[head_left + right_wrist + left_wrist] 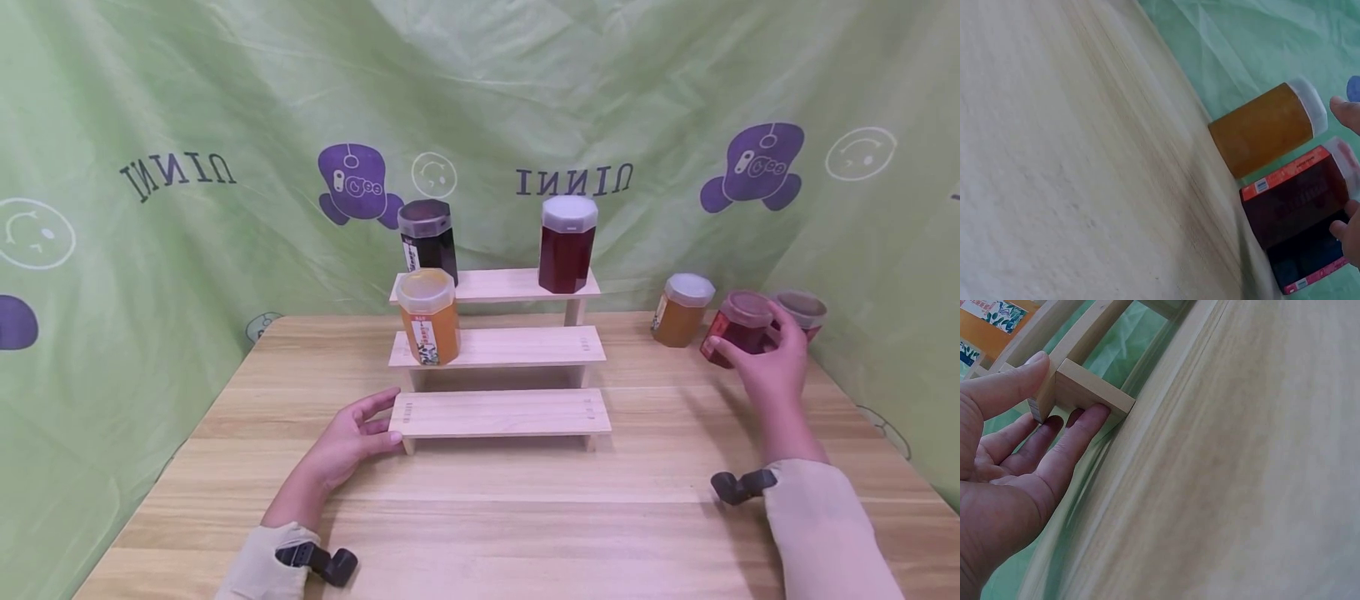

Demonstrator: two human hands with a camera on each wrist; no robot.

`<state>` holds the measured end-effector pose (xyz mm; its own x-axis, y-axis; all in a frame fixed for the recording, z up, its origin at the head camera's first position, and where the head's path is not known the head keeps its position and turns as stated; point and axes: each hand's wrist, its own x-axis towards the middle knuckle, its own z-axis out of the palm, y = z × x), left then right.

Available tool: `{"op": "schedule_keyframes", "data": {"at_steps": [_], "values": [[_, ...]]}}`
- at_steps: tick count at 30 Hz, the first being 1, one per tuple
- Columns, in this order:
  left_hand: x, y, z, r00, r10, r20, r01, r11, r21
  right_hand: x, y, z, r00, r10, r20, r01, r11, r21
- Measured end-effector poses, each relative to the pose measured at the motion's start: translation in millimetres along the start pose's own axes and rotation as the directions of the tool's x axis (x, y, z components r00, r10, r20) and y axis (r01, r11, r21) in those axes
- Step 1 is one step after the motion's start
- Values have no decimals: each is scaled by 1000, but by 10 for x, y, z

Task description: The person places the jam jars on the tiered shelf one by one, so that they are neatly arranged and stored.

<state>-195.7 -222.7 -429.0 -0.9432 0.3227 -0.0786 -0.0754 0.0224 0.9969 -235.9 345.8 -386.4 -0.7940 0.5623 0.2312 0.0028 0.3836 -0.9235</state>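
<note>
My left hand (348,442) holds the left end of the lowest step of a three-step wooden display stand (498,414). In the left wrist view the thumb lies on the board's end and fingertips touch the wooden leg (1094,387). At the table's far right, my right hand (776,367) is spread around a dark red jar (746,321) with a translucent lid. The right wrist view shows the thumb apart from this jar, which stands on the table. An amber jar (678,312) stands to its left, and another dark jar (806,308) is partly hidden behind my fingers.
On the stand's top step are a black jar (431,242) at the left and a white-lidded red jar (567,246) at the right. A yellow-orange jar (429,321) occupies the middle step's left end. A green printed curtain (480,83) hangs around the wooden table (525,517).
</note>
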Motion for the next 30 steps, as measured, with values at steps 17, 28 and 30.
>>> {"op": "schedule_keyframes", "data": {"at_steps": [17, 28, 30], "values": [[-5, 5, 11, 1000, -6, -3, 6, 1000, -25, 195, 159, 55, 996, -84, -26, 82, 993, -85], [-11, 7, 10, 1000, -9, -14, 8, 1000, -12, 249, 230, 88, 993, -96, -64, 85, 983, -161], [-8, 8, 12, 1000, -14, -17, 14, 1000, -16, 250, 231, 95, 994, -87, -73, 74, 984, -161]]}}
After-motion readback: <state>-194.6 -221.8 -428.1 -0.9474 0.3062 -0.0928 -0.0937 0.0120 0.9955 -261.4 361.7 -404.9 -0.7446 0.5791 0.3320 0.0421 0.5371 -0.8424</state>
